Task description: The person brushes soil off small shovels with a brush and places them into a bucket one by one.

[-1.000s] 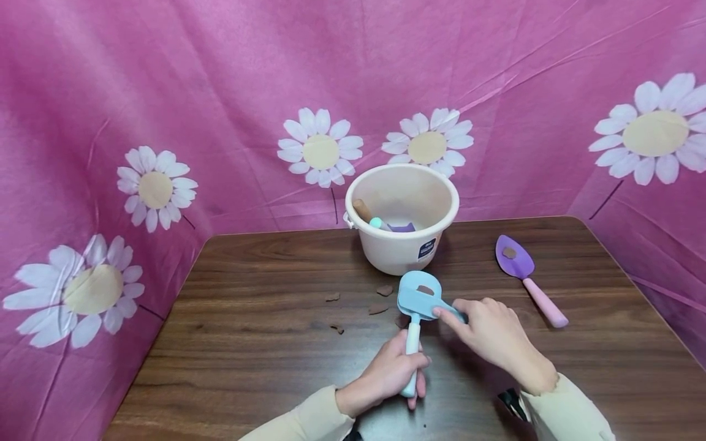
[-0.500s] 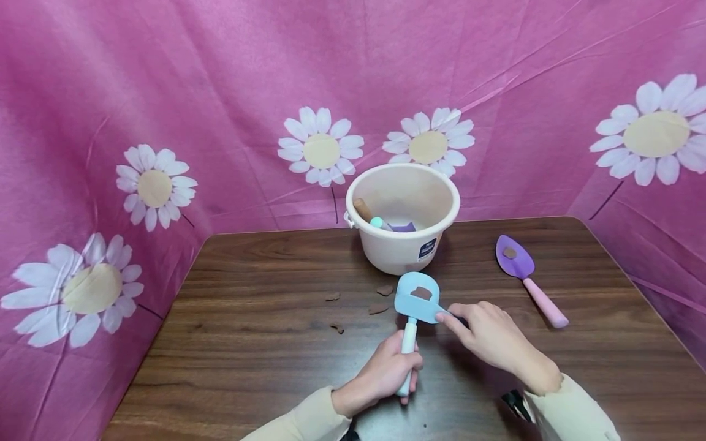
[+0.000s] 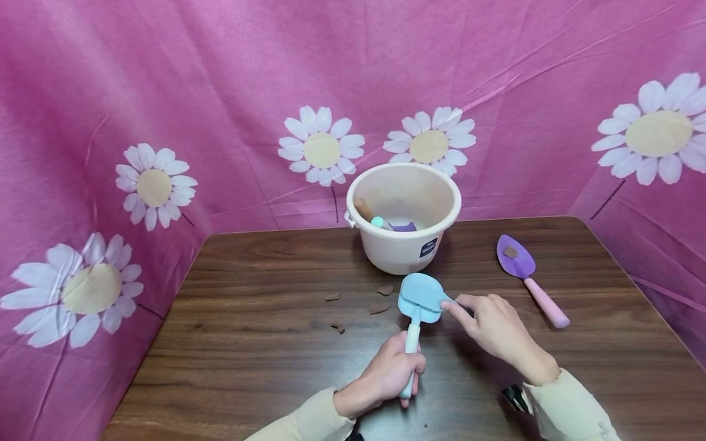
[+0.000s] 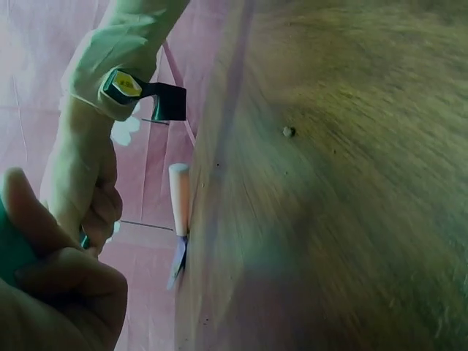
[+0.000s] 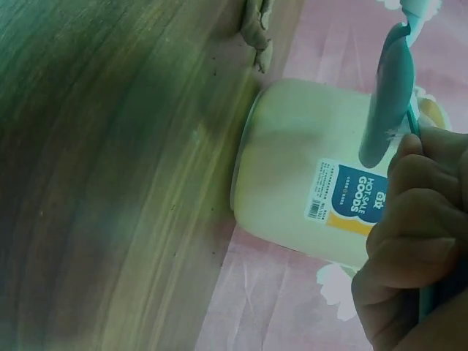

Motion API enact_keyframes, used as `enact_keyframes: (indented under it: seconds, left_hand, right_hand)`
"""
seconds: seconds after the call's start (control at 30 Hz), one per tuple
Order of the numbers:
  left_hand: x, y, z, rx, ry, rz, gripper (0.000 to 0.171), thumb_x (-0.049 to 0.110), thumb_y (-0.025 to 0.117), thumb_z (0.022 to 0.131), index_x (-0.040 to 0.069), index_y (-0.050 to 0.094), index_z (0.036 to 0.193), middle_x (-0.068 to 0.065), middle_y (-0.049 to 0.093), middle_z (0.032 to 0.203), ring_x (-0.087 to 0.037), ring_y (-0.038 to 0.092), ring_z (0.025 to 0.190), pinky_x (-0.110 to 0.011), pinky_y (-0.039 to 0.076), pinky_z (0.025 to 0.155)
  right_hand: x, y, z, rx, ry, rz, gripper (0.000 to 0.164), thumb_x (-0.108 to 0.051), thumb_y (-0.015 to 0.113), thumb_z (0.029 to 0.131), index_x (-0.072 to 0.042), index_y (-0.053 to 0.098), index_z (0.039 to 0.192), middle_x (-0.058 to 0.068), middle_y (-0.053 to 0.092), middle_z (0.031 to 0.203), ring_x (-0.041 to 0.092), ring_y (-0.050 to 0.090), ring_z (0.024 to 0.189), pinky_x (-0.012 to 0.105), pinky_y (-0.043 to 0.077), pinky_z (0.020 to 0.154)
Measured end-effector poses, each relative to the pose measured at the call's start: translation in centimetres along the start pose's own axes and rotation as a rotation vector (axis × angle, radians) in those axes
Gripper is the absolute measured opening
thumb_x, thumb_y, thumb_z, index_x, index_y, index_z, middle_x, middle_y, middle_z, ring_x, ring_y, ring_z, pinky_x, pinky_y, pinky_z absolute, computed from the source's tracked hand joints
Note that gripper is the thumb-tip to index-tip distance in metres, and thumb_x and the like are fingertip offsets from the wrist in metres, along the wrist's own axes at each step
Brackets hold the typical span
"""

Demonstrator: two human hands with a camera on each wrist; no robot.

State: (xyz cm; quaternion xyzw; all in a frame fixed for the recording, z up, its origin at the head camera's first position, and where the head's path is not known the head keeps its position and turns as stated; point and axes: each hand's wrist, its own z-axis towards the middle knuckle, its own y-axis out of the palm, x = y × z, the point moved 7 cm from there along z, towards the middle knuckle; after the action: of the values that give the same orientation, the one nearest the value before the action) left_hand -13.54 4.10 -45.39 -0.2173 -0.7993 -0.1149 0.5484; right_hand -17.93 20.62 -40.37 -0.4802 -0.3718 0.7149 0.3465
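Note:
My left hand (image 3: 386, 370) grips the pale handle of a light blue toy shovel (image 3: 412, 343), its blade pointing away from me. In my right hand (image 3: 499, 327) is a second light blue tool with a flat, rounded blade (image 3: 425, 289), pinched near its neck. That flat blade lies across the shovel's blade and covers most of it. In the right wrist view, the curled fingers (image 5: 417, 227) hold the tool, and the shovel blade (image 5: 391, 102) is seen edge-on in front of the bucket. Several brown flakes (image 3: 379, 310) lie on the table left of the shovel.
A cream bucket (image 3: 391, 251) stands just behind the tools, with a brown-handled item (image 3: 363, 209) and other toys inside. To the right lies a purple trowel (image 3: 523, 267) with a pink handle, bearing a brown piece (image 3: 510, 252). A pink flowered cloth (image 3: 231, 122) hangs behind the table.
The flat blade in my right hand has turned and slid over the shovel's blade. The brown piece seen on the shovel before is now hidden beneath it. My left hand has barely shifted.

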Motion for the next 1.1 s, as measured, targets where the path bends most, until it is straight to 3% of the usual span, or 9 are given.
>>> enact_keyframes:
  seconds: [0.5, 1.1]
  left_hand:
    - [0.2, 0.1, 0.0, 0.003, 0.003, -0.032, 0.018, 0.0, 0.048, 0.069, 0.01, 0.048, 0.083, 0.0, 0.044, 0.043, -0.008, 0.04, 0.031, -0.025, 0.034, 0.026]
    - [0.1, 0.3, 0.1, -0.002, -0.011, -0.046, 0.019, -0.001, 0.047, 0.069, 0.011, 0.048, 0.084, 0.0, 0.044, 0.043, -0.008, 0.041, 0.033, -0.024, 0.035, 0.027]
  right_hand:
    - [0.8, 0.5, 0.1, 0.038, 0.077, 0.033, 0.032, -0.04, 0.057, 0.095, -0.021, 0.059, 0.068, -0.014, 0.023, 0.051, 0.006, 0.029, 0.049, 0.022, 0.027, 0.047]
    - [1.5, 1.0, 0.8, 0.055, 0.1, 0.063, 0.031, -0.039, 0.056, 0.096, -0.015, 0.069, 0.079, -0.013, 0.025, 0.05, 0.008, 0.031, 0.048, 0.023, 0.03, 0.048]
